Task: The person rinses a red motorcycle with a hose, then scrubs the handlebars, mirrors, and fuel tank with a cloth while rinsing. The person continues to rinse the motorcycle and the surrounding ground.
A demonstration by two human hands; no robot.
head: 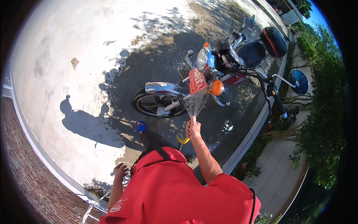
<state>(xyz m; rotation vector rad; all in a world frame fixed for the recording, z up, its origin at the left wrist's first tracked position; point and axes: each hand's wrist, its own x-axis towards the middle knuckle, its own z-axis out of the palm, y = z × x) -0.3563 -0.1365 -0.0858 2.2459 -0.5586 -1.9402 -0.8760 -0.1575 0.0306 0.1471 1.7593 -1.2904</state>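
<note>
My right hand (193, 127) grips a yellow hose (183, 139), its thumb over the end, and water (195, 103) fans out towards the motorcycle's front. Just beyond that hand are a red plate (197, 81) bearing writing and an orange turn signal (216, 88). The chrome front fender (162, 88) and front wheel (139, 104) lie to its left, with the round headlight (205, 59) above. Away from the motorcycle, my left hand (120, 170) hangs at my side, fingers apart, holding nothing.
Wet concrete (165, 64) surrounds the motorcycle. A low curb (246, 145) runs along the right, beside green shrubs (321, 112) and light tiles. A brick wall or brick paving (28, 162) lies at the lower left. A small brown object (74, 63) rests on dry concrete.
</note>
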